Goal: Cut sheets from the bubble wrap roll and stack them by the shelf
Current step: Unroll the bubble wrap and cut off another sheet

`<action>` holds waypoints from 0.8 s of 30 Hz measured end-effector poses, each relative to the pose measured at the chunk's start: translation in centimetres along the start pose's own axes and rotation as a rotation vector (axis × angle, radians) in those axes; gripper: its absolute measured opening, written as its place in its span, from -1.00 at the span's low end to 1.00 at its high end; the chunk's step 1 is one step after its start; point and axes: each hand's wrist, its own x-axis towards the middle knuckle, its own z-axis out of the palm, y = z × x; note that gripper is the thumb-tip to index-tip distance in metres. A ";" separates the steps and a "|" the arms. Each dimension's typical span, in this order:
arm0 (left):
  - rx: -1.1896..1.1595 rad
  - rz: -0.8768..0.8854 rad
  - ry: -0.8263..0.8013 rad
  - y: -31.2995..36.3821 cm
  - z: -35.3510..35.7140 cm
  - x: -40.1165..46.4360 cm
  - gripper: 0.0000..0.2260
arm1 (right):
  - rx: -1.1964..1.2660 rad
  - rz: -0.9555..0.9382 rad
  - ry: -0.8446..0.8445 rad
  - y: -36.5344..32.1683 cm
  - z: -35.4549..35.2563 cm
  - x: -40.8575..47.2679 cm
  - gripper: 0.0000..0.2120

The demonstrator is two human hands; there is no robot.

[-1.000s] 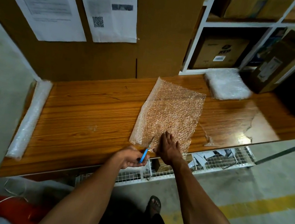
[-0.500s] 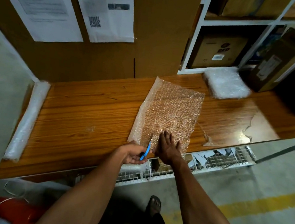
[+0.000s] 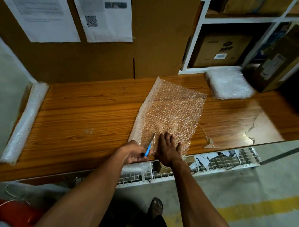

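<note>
A sheet of bubble wrap (image 3: 171, 112) lies spread on the wooden table (image 3: 88, 117), running over the front edge. My left hand (image 3: 133, 152) grips blue-handled scissors (image 3: 149, 144), whose blades point up into the sheet near its front end. My right hand (image 3: 167, 149) presses flat on the wrap just right of the blades, fingers straight. A stack of cut bubble wrap sheets (image 3: 229, 82) sits at the back right, next to the white shelf (image 3: 196, 43).
A bubble wrap roll (image 3: 25, 122) lies along the table's left end. Cardboard boxes (image 3: 287, 58) stand at the right and inside the shelf. A wire basket (image 3: 224, 160) hangs below the table's front. Torn laminate (image 3: 252, 129) marks the right part of the tabletop.
The scissors have advanced slightly farther into the sheet, away from me. My right hand stays pressed on the wrap beside them.
</note>
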 end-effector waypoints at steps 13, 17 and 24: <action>-0.059 -0.064 -0.078 3.5 0.4 0.5 -0.86 | -0.019 -0.024 -0.051 0.3 -0.9 0.5 0.06; -0.014 -0.066 -0.052 3.8 0.8 1.0 -0.84 | -0.019 -0.016 -0.056 1.1 -1.1 1.2 0.14; 0.048 -0.092 -0.033 3.3 0.4 1.7 -0.82 | -0.021 -0.019 -0.088 2.0 -2.5 1.4 0.23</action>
